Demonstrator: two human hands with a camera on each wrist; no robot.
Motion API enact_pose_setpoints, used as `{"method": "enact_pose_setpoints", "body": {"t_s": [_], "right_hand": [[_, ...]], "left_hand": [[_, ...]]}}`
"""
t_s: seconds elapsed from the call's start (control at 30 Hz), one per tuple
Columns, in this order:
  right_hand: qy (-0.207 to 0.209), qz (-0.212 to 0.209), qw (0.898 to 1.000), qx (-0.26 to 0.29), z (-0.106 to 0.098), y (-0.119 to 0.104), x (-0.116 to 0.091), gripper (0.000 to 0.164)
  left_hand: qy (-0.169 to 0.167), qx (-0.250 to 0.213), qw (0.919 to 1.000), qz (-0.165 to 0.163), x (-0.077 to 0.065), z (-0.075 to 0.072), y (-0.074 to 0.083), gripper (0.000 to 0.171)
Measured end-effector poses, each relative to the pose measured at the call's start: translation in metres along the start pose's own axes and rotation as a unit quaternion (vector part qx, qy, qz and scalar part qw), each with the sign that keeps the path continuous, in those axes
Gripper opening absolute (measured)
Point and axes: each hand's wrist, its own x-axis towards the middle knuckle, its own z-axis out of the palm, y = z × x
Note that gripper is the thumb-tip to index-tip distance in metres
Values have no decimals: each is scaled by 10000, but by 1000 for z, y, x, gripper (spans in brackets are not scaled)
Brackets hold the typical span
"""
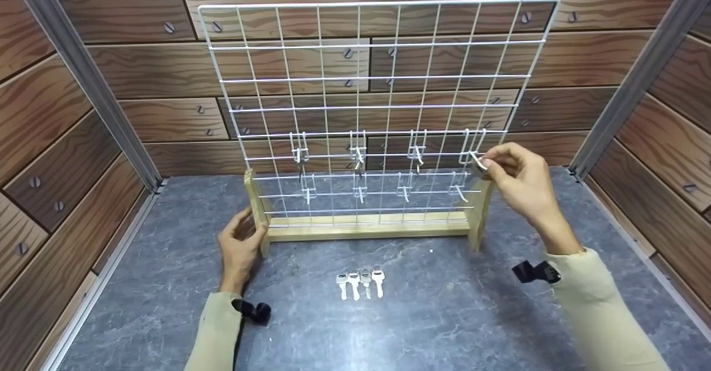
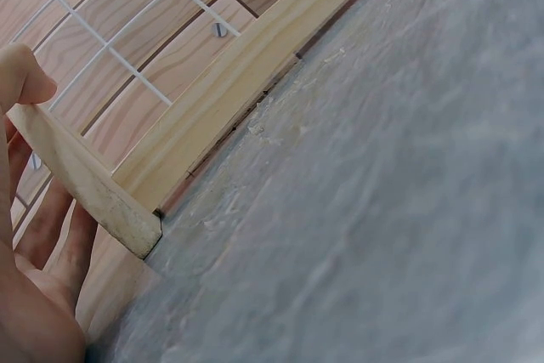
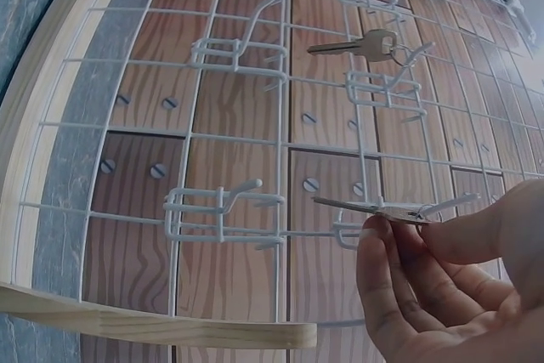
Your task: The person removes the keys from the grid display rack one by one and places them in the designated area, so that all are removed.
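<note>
A white wire grid (image 1: 358, 76) stands upright in a wooden stand, with white hooks in two rows on its lower part. My right hand (image 1: 522, 185) pinches a metal key (image 3: 382, 210) between thumb and fingertips. The key's head is right at the prong of the rightmost upper hook (image 1: 472, 155). Keys hang from the other upper hooks, one of them a brass-toned key (image 3: 365, 47) in the right wrist view. At the other end, my left hand (image 1: 239, 246) grips the stand's left wooden leg (image 2: 93, 189), thumb in front and fingers behind.
Several loose keys (image 1: 360, 285) lie in a row on the grey marbled tabletop (image 1: 422, 321) in front of the stand. Lower-row hooks such as this hook (image 1: 405, 193) hold nothing. Wood-patterned walls (image 1: 111, 4) enclose the back and sides.
</note>
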Motion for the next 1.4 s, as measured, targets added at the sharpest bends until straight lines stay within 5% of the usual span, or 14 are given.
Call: {"method": "enact_pose_setpoints", "body": {"t_s": [0.4,1.4], "right_hand": [[-338,494,9965,580,-8,-2,-3,13],[-397,449,9961,647,-21,-11,-17,14]], "left_hand": [[-60,-49,10000,-20,0,-1,0,47],[-17,-5,10000,44,-1,0,1,46]]}}
